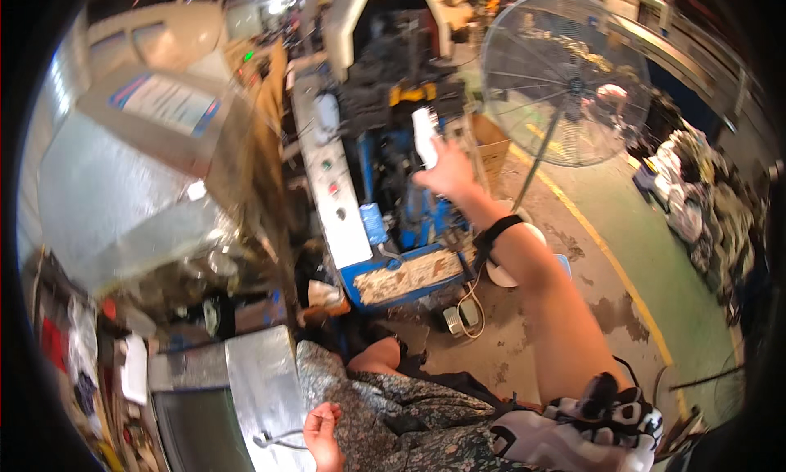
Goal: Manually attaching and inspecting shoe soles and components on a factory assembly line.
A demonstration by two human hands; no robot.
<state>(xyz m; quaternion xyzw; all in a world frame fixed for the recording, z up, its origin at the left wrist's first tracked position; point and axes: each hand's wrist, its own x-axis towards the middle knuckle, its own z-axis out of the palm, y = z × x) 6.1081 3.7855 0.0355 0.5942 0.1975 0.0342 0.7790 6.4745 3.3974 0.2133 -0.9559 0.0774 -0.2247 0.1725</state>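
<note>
Up ahead at the blue machine [393,185], the right hand [446,171] is stretched far out at full arm's reach, fingers wrapped around a white piece [425,135] that stands nearly upright, its long axis running up and down, top end poking above the knuckles. The piece sits right against the machine's dark middle section, just below the yellow part [412,92], so it lies straight forward of the body and slightly right. A black strap [495,230] circles that forearm. Down low and close in, the left hand [322,431] is curled loosely, narrow, resting on the patterned cloth [368,406] over the lap, its fingertips beside a thin wire loop on the grey metal sheet [262,386]; whether it pinches anything, I can't tell. The two hands are well apart, and the right is the one on the piece. A big floor fan [565,79] stands to the right, a foot pedal [460,316] on the floor below the machine.
</note>
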